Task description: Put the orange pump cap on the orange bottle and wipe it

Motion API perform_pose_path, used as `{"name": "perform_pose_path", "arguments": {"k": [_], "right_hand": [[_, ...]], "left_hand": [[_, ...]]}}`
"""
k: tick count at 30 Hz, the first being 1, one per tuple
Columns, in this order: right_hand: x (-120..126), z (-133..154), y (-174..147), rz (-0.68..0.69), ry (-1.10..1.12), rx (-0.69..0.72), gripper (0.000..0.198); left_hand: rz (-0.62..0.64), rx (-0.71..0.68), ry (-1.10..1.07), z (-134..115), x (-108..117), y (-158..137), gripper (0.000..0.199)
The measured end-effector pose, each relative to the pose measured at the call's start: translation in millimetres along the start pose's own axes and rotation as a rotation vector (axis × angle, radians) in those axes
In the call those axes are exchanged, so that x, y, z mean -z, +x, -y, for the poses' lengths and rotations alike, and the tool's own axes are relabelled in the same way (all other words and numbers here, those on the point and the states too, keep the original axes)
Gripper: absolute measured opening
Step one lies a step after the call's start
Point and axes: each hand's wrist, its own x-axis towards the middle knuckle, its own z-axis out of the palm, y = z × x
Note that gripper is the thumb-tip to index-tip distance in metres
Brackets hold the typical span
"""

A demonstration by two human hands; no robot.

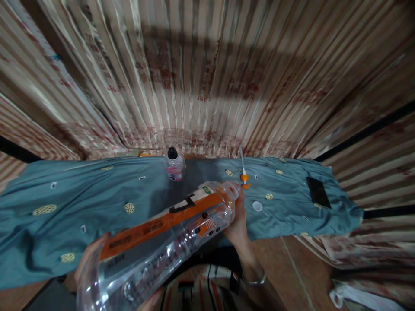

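Observation:
A large clear plastic bottle [168, 237] with an orange and grey label lies slanted across both my hands above the table. Its base end is at the lower left, and the neck points up to the right. My left hand [91, 255] is wrapped round the base end, partly hidden by the bottle. Near the neck, my right hand [236, 224] grips from behind, its fingers mostly hidden. Just beyond the neck, an orange and white pump head [244, 177] with a thin tube lies on the cloth. A round whitish disc [257, 206] is to the right of my right hand.
A blue-green cloth with pineapple prints [129, 229] covers the table. A small clear bottle with a black cap [174, 166] stands at the back. A dark flat rectangular object [318, 192] lies at the right. Striped curtains [207, 77] hang behind and at the sides.

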Motion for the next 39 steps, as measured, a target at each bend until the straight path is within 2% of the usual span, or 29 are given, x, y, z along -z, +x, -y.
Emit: {"name": "perform_pose_path", "arguments": {"k": [3, 7, 12, 18, 23, 27, 32, 39], "right_hand": [[0, 1, 0, -0.007, -0.023, 0.018, 0.079], [1, 4, 1, 0.002, -0.034, 0.035, 0.078], [1, 7, 1, 0.009, -0.019, 0.018, 0.082], [1, 7, 1, -0.004, -0.039, 0.030, 0.077], [2, 2, 1, 0.012, -0.002, 0.008, 0.076], [2, 0, 1, 0.024, -0.009, 0.022, 0.080], [3, -4, 0, 0.034, 0.010, 0.048, 0.080], [2, 2, 2, 0.021, -0.014, 0.066, 0.079]], "left_hand": [[-0.007, 0.098, -0.029, -2, -1, 0, 0.093], [-0.029, 0.024, -0.033, 0, -2, 0, 0.097], [-0.014, 0.005, -0.016, 1, -1, 0, 0.099], [-0.014, 0.132, -0.081, -9, -3, 0, 0.087], [-0.063, 0.054, -0.093, -4, -4, -2, 0.092], [-0.002, 0.163, -0.085, -10, -3, -1, 0.092], [-0.004, 0.140, -0.089, -13, -3, 0, 0.089], [-0.013, 0.178, -0.106, -15, -3, -1, 0.094]]}}
